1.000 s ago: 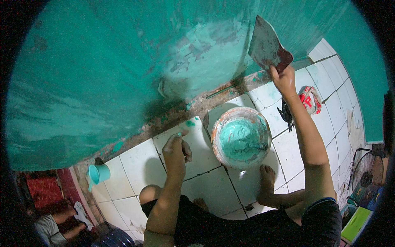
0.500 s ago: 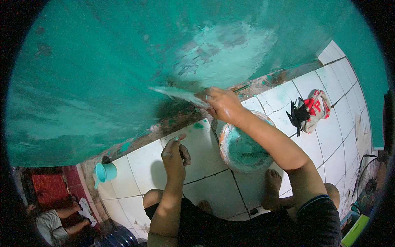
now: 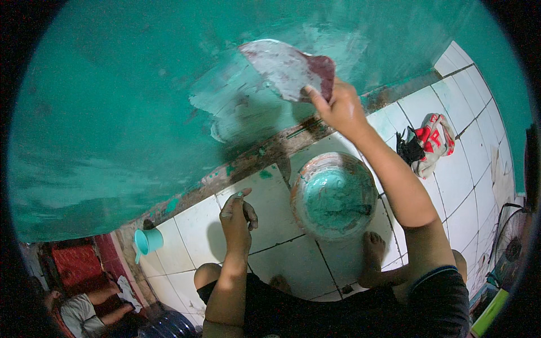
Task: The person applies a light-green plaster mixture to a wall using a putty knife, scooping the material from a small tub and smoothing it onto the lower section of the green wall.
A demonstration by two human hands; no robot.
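Note:
My right hand (image 3: pixel 344 110) grips a flat putty scraper (image 3: pixel 284 67), its face smeared whitish and its dark red part by my fingers. The scraper is raised in front of the green wall (image 3: pixel 124 101), over a pale, wet-looking patch (image 3: pixel 225 107); I cannot tell whether its edge touches the wall. Below my right forearm a round basin (image 3: pixel 297 197) with a smeared rim stands on the floor, green paste inside. My left hand (image 3: pixel 234 218) hangs over the tiles left of the basin, fingers loosely bent and apart, stained, holding nothing.
White floor tiles (image 3: pixel 191 242) meet the wall along a rough, broken strip. A teal dipper (image 3: pixel 149 241) lies at the left. To the right are a red-and-white plastic bag with black handles (image 3: pixel 437 143) and a fan (image 3: pixel 511 248). A person (image 3: pixel 84 315) sits at lower left near a large blue bottle (image 3: pixel 169 325).
My right hand has lifted the scraper up and to the right, turning its broad face into view. The pale patch now reaches further left and down. My left hand has hardly moved.

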